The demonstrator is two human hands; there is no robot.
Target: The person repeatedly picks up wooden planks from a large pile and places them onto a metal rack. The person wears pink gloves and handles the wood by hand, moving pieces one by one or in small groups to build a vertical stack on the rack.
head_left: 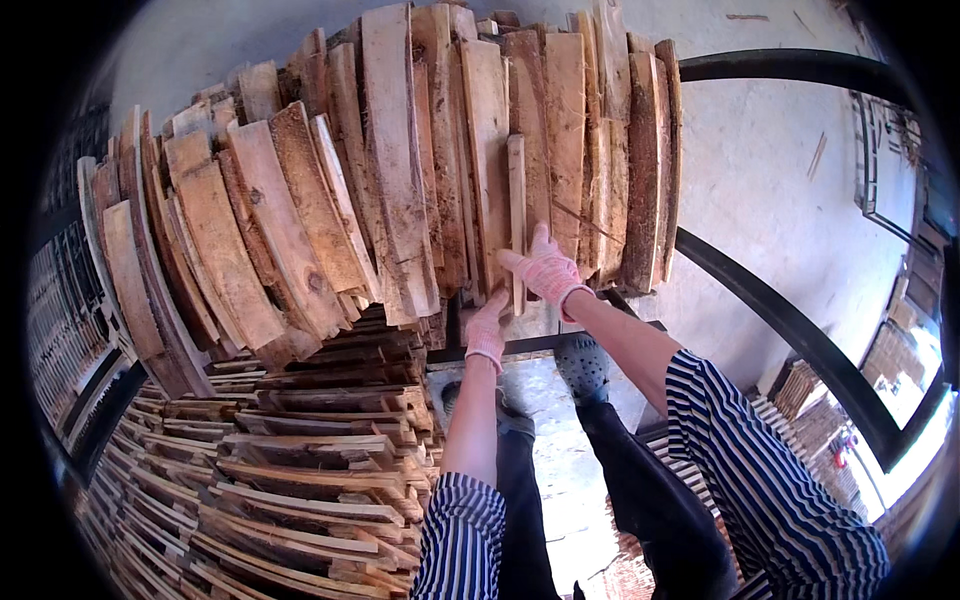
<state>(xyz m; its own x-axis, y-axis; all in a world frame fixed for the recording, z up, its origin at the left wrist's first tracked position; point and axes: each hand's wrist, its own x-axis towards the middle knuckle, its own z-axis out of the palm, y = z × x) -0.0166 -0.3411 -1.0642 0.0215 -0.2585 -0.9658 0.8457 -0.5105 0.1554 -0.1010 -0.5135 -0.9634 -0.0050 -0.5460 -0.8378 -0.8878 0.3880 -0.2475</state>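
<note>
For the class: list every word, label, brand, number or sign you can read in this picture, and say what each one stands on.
None can be read.
Upright boards: grain and dark marks, no readable text.
Pink gloves: no readable text.
Sleeves: stripes only.
Clutter at the right edge: too small and blurred to tell.

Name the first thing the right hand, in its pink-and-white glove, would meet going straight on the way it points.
The right hand would probably meet the narrow, pale, straight wooden strip first; its thumb already seems to touch it, though depth is unclear.
</note>
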